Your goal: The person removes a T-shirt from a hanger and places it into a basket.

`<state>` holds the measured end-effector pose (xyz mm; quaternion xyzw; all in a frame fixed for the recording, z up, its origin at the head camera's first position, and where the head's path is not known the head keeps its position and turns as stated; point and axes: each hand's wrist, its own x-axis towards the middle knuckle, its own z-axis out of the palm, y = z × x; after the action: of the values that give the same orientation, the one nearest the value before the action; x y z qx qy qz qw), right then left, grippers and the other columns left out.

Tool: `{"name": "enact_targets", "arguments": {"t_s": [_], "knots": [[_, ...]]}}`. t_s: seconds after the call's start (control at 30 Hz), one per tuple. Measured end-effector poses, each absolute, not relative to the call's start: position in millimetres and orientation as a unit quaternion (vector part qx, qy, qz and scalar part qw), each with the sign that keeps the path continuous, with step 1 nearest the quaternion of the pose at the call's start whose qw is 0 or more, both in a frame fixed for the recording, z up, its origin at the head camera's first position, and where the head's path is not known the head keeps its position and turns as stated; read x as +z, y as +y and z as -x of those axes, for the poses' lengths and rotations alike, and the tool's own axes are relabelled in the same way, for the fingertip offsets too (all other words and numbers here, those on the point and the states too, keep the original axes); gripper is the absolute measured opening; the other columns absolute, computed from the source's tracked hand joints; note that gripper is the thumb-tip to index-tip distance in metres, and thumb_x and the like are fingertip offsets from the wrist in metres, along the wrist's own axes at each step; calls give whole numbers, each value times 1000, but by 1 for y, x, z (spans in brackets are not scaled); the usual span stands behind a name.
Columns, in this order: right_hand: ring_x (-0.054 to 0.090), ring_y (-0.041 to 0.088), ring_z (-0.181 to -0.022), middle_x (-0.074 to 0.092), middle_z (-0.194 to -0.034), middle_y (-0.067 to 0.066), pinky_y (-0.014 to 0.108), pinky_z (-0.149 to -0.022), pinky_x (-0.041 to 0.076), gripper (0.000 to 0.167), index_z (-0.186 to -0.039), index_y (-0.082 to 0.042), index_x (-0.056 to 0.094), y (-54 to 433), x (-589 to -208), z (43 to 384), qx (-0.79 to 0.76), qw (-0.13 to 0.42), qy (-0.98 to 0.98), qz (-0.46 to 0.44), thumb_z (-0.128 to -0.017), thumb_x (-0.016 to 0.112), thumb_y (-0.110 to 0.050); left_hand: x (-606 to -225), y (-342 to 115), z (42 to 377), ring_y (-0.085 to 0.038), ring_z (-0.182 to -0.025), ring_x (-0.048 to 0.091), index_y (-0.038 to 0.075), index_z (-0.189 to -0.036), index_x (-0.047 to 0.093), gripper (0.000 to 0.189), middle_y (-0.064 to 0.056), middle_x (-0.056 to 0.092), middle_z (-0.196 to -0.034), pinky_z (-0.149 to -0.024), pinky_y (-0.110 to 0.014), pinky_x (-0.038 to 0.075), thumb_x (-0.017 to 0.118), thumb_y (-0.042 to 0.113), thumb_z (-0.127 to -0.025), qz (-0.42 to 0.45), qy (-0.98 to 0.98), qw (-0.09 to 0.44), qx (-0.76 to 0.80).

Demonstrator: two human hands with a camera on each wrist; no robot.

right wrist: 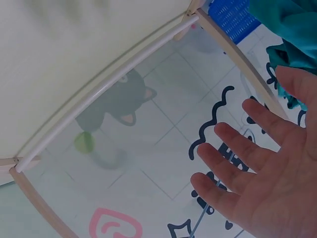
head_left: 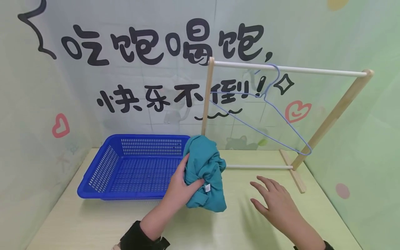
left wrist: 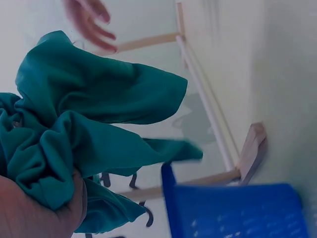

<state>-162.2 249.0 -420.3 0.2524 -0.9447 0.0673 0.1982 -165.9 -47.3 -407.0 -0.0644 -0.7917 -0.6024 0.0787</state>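
Observation:
A crumpled teal garment (head_left: pixel 204 166) with a small white label hangs in my left hand (head_left: pixel 180 185), held above the table just right of the basket. In the left wrist view the bunched teal cloth (left wrist: pixel 99 89) spreads out from the palm, with loose folds trailing toward the basket. My right hand (head_left: pixel 275 205) is raised over the table to the right of the cloth, fingers spread and holding nothing. The right wrist view also shows that hand (right wrist: pixel 262 168) with its fingers apart, the garment beyond the thumb.
A blue plastic basket (head_left: pixel 140 173) stands on the left of the pale table (head_left: pixel 237 215). On the right is a wooden rack (head_left: pixel 331 118) with a white top bar (head_left: pixel 312 71). A blue wire hanger (head_left: pixel 287 121) hooks over that bar. Printed cloth walls enclose the back and sides.

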Motion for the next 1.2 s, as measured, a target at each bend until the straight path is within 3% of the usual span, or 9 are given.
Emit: {"name": "enact_targets", "arguments": {"t_s": [0.57, 0.8, 1.0, 1.2], "knots": [[55, 35, -112, 56, -128, 12, 53, -88, 45, 46, -122, -14, 61, 253, -425, 159, 80, 186, -949, -241, -81, 73, -29, -363, -123, 181, -30, -140, 24, 24, -153, 9, 84, -7, 18, -156, -113, -50, 24, 63, 22, -89, -62, -784, 125, -605], [55, 34, -112, 56, -129, 12, 53, -88, 45, 46, -122, -15, 61, 254, -425, 160, 82, 178, -952, -237, -81, 73, -30, -374, -135, 188, -37, -144, 14, 25, -153, 3, 86, -11, 9, -159, -114, -54, 20, 61, 24, -90, -86, -818, 125, -555], [55, 35, -112, 55, -130, 12, 53, -89, 45, 46, -123, -15, 60, 253, -425, 160, 82, 172, -953, -234, -81, 72, -30, -389, -142, 196, -40, -142, 17, 29, -153, 3, 84, -14, 12, -158, -110, -59, 24, 59, 23, -91, -112, -835, 118, -525], [54, 35, -113, 55, -129, 12, 53, -89, 45, 46, -123, -15, 61, 253, -424, 159, 85, 168, -954, -232, -81, 72, -29, -396, -144, 198, -43, -140, 19, 25, -153, 5, 84, -19, 13, -156, -108, -61, 25, 60, 21, -90, -138, -841, 114, -511]]}}
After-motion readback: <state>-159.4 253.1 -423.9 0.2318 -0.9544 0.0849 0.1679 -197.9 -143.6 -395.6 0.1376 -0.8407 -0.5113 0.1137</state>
